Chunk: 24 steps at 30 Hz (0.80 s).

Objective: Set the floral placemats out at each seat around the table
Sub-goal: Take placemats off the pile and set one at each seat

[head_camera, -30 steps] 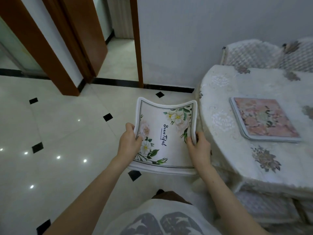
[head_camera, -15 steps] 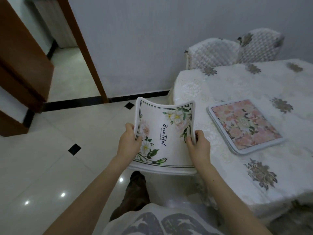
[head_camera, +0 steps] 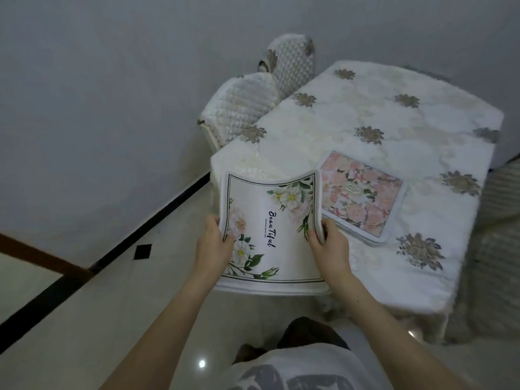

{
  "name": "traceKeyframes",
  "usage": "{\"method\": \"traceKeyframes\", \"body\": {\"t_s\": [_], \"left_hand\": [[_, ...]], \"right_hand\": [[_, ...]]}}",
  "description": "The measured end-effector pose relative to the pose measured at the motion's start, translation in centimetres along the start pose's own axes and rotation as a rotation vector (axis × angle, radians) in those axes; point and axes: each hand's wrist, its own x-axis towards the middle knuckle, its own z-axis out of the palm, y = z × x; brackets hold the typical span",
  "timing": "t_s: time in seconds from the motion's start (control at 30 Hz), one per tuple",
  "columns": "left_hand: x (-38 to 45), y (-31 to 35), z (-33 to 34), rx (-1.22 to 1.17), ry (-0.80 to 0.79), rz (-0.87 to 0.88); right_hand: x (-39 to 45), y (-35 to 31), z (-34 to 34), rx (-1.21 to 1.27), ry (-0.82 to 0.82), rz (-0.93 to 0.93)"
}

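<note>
A pink placemat (head_camera: 361,197) lies on the table (head_camera: 365,119), chairs (head_camera: 247,108) behind.

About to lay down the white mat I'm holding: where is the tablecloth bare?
The table is bare across its far half, beyond the pink mat, near the two chairs. A bare strip also runs along the right edge. The near left corner is crowded: the white mat in both hands overlaps the pink mat's edge.

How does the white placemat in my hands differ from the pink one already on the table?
The white placemat has a plain white middle with script lettering and flowers at its corners; the pink placemat is covered all over in pink blooms. The white one is held off the table by the left hand and right hand, sagging between them; the pink one lies flat on the tablecloth. Both are floral, rectangular and round-cornered.
</note>
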Motion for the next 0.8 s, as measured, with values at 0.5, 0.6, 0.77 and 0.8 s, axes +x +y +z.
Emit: {"method": "traceKeyframes", "body": {"t_s": [0.5,0.6,0.77,0.8], "left_hand": [[13.4,11.0,12.6,0.063,-0.299,0.303],[15.3,13.3,15.1,0.065,-0.329,0.333],[18.1,16.3,19.0,0.091,-0.372,0.362],[18.7,16.7,19.7,0.099,-0.381,0.367]], "right_hand": [[9.6,5.6,-7.3,-0.027,0.336,0.216],[11.9,6.8,-9.2,-0.033,0.357,0.253],[15.1,8.4,-11.3,-0.055,0.423,0.298],[15.6,8.7,-11.5,-0.056,0.43,0.303]]}}
